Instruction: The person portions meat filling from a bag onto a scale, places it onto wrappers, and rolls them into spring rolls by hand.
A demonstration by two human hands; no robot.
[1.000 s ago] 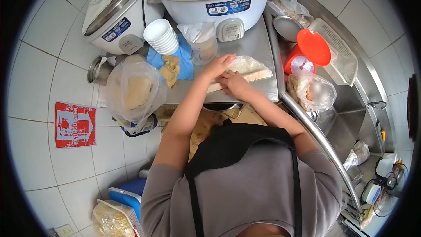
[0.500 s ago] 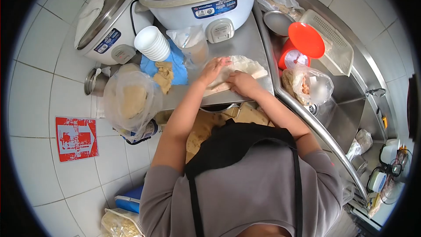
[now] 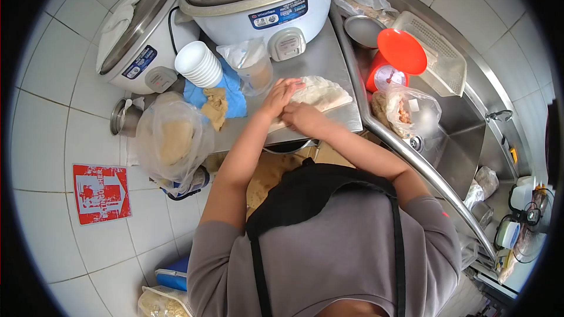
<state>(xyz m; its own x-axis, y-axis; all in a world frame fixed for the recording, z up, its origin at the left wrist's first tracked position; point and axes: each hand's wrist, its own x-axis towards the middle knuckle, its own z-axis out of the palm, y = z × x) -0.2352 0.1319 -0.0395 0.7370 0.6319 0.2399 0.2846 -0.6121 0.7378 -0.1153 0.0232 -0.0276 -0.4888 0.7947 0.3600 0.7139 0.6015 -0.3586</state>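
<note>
A whitish, wrinkled, sheet-like thing (image 3: 324, 94) lies flat on the steel table; its material I cannot make out. My left hand (image 3: 280, 98) rests at its left end, fingers stretched out toward the right. Close beside it, my right hand (image 3: 302, 118) is at the near left edge with its fingers curled; what they pinch, if anything, is hidden. Just beyond my left hand stands a clear plastic container (image 3: 257, 73) with a bag in its top. A blue cloth (image 3: 235, 95) and a crumpled tan cloth (image 3: 215, 107) lie to the left.
Two rice cookers (image 3: 255, 14) stand at the back. Stacked white cups (image 3: 198, 66) and a clear bag with something tan (image 3: 174, 135) are on the left. Right of the table, the sink (image 3: 461, 149) area holds a red scale (image 3: 388, 75), a filled plastic bag (image 3: 405, 111) and a white basket (image 3: 437, 53).
My right hand has moved left along the near edge of the sheet, close to my left hand. My left hand has shifted slightly left in view. The camera view has shifted a little.
</note>
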